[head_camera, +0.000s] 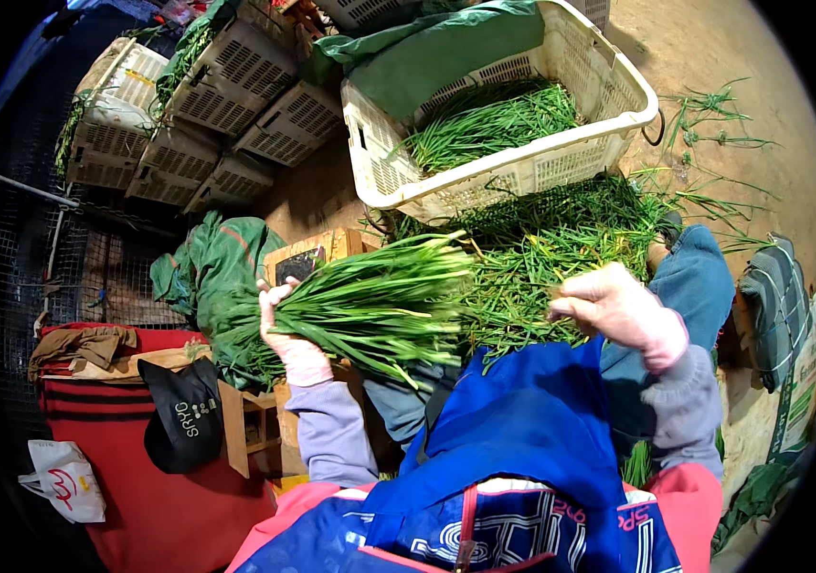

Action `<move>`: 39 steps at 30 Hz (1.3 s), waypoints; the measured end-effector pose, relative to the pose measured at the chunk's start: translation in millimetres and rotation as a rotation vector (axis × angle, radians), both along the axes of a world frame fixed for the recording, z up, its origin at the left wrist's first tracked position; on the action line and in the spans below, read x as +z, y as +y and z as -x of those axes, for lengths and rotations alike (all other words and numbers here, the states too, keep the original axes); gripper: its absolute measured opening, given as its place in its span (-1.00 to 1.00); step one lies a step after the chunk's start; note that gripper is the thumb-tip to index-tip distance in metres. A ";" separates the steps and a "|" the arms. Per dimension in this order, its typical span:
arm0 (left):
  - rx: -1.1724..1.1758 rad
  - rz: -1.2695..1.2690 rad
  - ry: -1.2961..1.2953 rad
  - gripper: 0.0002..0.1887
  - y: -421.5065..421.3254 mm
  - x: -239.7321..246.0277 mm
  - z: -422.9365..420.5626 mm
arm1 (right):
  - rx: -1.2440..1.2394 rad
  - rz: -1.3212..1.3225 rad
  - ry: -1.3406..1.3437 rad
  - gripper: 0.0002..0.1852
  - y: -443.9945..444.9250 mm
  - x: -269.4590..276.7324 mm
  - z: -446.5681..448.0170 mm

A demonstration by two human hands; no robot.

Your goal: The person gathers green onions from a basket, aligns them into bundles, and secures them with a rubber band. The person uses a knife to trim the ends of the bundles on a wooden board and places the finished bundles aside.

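Observation:
My left hand (284,333) is closed around a thick bunch of long green leaves, probably chives (379,304), whose far ends spread towards the right. To the right of the bunch, my right hand (597,301) is raised with its fingers drawn together; whether a thin leaf is between them cannot be told. Beneath and between the hands lies a heap of loose green and yellowed leaves (544,276). Beyond the heap stands a large cream plastic crate (522,168), with more green leaves (501,122) inside and green cloth over its far side.
Stacked plastic crates (229,79) stand at the upper left. A wooden box (342,245) and green cloth (218,251) are beside my left hand. A black cap (186,419) and a white bag (67,480) lie on red cloth (157,508). Loose leaves (719,136) are scattered at the right.

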State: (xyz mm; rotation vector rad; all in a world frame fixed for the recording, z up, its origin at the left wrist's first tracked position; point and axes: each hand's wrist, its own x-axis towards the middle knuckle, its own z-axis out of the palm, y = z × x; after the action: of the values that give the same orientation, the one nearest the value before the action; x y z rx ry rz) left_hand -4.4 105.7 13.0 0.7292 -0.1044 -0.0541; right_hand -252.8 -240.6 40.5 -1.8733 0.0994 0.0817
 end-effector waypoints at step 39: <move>-0.131 0.095 -0.049 -0.80 5.0 -5.0 7.5 | -0.376 -0.209 0.225 -0.74 145.0 -76.8 -157.2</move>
State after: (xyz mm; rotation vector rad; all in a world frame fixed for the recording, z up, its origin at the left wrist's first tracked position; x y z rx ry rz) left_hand -11.9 110.6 8.0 0.6287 -0.1999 -0.1555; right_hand -95.6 -95.7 -36.3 -1.6037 0.5736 0.0411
